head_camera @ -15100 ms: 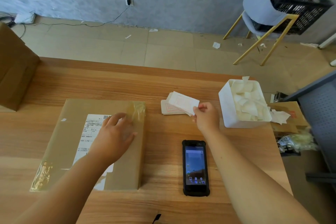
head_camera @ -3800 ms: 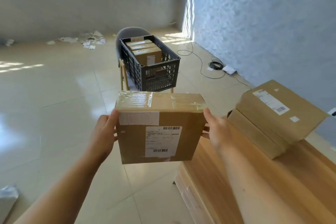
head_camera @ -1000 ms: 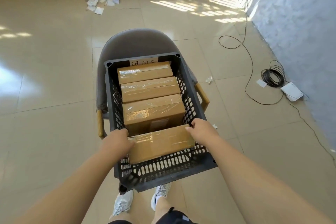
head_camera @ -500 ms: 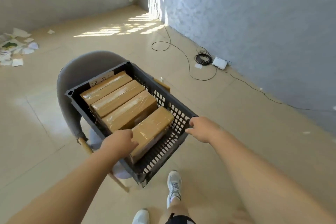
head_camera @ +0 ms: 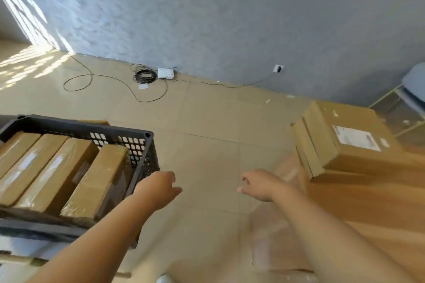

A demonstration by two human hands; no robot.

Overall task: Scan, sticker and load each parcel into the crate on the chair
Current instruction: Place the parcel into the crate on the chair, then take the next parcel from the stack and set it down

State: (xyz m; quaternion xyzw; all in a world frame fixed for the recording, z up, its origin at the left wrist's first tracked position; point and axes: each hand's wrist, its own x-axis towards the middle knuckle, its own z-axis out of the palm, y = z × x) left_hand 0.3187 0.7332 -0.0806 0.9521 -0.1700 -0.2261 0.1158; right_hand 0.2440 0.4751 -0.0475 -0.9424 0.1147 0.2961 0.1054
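Parcels (head_camera: 340,142) wait stacked at the desk's (head_camera: 368,209) near-left corner; four others stand on edge in the crate (head_camera: 142,145). Left hand (head_camera: 158,187) and right hand (head_camera: 259,185) hang loose, holding nothing. The taped cardboard looks stiff, probably slick; gripping opposite side faces seems safest.

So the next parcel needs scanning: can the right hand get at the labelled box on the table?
Probably yes. The right hand is empty and open, the labelled box lies uncovered atop another box, and nothing stands between them.
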